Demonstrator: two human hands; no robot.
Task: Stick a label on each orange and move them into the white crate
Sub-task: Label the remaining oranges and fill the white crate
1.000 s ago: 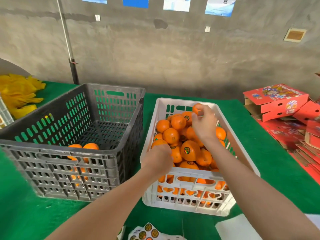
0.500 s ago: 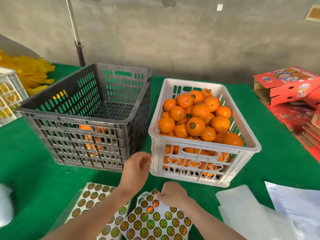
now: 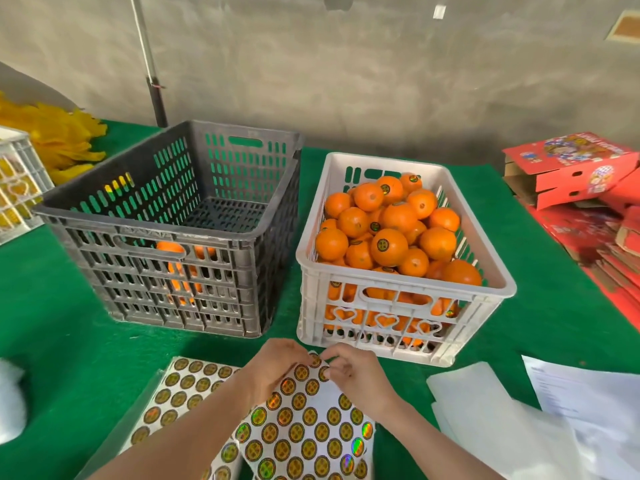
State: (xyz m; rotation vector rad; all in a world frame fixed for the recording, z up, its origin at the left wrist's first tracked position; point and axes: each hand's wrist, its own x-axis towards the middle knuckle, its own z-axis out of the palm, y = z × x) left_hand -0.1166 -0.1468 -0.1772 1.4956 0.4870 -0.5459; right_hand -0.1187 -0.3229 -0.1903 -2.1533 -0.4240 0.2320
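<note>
The white crate on the right is heaped with oranges, several bearing round labels. The dark grey crate on the left holds a few oranges at its near wall. In front of the crates lies a sheet of round holographic labels. My left hand and my right hand meet at the sheet's far edge. The fingertips of both pinch the sheet there, at a label on its top corner.
A second label sheet lies to the left on the green table cover. White papers lie at the right front. Red cartons are stacked at far right. Yellow material and another white crate sit at far left.
Both hands came back from the white crate, where the right hand had set down an orange, and down to the label sheet. Their fingertips now meet at its far edge.
</note>
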